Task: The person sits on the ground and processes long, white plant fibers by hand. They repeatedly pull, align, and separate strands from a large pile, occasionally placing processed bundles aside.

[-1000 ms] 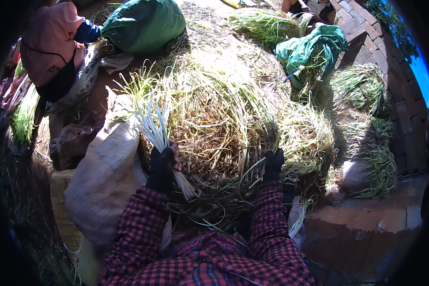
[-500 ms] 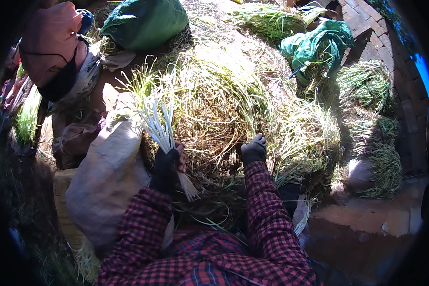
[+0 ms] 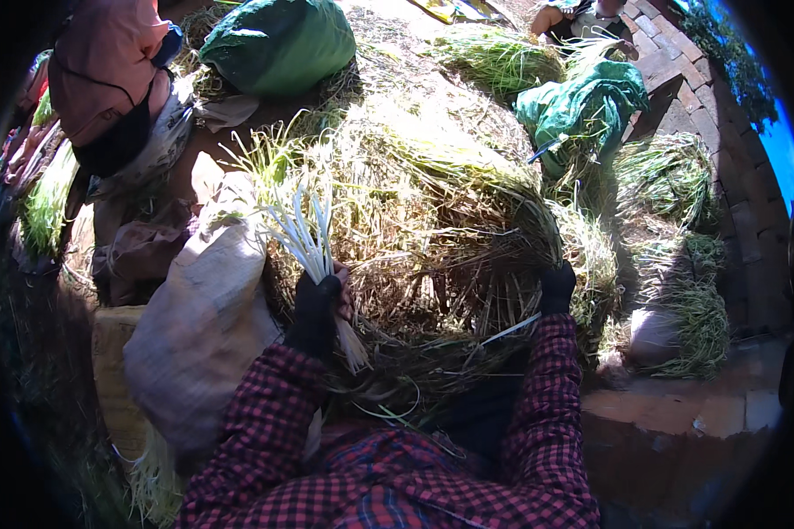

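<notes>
A bundle of thin white stalks [image 3: 313,238] is clasped upright in my left hand [image 3: 320,301]. Their pale cut ends show below my fist, and the tops fan out above it. My left hand wears a dark glove with bare fingertips. At the right side of a big heap of dry and green grass [image 3: 415,207], my gloved right hand [image 3: 557,287] is closed on grass stalks bent over from the heap. One white stalk [image 3: 512,328] sticks out below that hand toward the lower left; my fingers are partly hidden.
A pale sack [image 3: 198,326] stands left of my arm. A person in a pink hood [image 3: 106,70] is at the upper left, near a green sack [image 3: 278,48]. A green cloth bundle [image 3: 582,110] and grass piles [image 3: 666,176] lie right, beside brick paving [image 3: 679,62]. Another person shows at top right.
My right hand has moved right from the middle of the heap, drawing grass with it, and a white stalk now shows below it. My left hand still holds its bundle.
</notes>
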### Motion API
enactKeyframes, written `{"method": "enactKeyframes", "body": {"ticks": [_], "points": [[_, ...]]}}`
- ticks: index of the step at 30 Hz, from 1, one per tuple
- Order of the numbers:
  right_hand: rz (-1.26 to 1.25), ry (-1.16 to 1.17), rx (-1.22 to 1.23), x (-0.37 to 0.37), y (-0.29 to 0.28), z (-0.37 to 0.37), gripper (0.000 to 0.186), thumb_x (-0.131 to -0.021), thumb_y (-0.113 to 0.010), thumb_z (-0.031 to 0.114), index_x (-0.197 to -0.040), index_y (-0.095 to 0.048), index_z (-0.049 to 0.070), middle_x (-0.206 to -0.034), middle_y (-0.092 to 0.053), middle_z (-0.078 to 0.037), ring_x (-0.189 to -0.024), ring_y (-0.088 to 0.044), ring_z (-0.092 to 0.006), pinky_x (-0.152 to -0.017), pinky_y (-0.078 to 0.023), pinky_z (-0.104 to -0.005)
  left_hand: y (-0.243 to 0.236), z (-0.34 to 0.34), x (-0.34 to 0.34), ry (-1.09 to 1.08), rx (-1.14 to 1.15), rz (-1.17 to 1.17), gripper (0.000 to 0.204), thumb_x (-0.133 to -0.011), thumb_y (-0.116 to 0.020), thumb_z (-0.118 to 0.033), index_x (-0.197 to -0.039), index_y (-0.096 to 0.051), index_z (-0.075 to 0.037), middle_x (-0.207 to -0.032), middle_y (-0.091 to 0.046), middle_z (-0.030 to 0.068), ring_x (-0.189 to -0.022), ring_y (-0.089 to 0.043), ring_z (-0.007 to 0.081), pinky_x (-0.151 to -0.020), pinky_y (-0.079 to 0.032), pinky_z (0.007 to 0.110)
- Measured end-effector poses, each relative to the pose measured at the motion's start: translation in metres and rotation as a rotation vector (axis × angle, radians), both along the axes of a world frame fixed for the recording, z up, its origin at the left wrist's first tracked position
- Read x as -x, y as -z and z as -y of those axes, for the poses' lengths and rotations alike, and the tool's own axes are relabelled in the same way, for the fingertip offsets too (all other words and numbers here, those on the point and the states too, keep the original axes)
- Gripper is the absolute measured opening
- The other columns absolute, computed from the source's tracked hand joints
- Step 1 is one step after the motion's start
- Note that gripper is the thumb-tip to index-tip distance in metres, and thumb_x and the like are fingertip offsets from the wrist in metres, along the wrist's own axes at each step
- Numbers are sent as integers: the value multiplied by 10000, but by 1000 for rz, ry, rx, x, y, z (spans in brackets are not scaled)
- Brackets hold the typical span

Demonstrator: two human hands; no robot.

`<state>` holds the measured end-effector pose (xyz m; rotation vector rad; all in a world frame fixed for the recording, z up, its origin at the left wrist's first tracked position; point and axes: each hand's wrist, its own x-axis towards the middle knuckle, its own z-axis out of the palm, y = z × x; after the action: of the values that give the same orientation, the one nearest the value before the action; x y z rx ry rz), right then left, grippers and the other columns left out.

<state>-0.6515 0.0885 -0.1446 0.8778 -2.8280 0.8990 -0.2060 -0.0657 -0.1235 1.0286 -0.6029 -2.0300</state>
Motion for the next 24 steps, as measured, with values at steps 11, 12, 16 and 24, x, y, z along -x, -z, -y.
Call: {"method": "enactKeyframes", "body": {"ticks": [11,12,16,24], "points": [[89,-319,457,-161,4,55,544,-661,-663,82,-1160,-474,-30,-1069,-568,-162,-972,-553,-280,-807,-454,-381,-1,-2,6,11,62,-22,160,-813,-559,-125,-920,-482,-34,-553,-472,26,-380,-429,107,-340,-381,233],[195,-314,215,-184,-11,58,622,-686,-652,142,-1232,-414,-37,-1152,-522,-201,-1058,-514,-333,-888,-417,-379,0,-1,4,-2,81,-32,163,-816,-559,-130,-924,-481,-35,-554,-472,25,-382,-429,106,-341,-381,231],[40,-707,-172,-226,47,41,704,-670,-657,221,-1257,-358,-28,-1282,-372,-259,-1172,-375,-413,-977,-343,-423,1,1,6,-28,62,-88,189,-822,-572,-156,-934,-474,-38,-549,-462,23,-384,-426,108,-344,-377,238],[250,-432,131,-215,11,19,189,-724,-605,97,-894,-574,19,-825,-585,-95,-759,-583,-269,-681,-460,-345,-16,0,-3,11,0,-43,166,-833,-539,-144,-961,-470,-62,-575,-432,3,-402,-390,100,-370,-353,248]]}}
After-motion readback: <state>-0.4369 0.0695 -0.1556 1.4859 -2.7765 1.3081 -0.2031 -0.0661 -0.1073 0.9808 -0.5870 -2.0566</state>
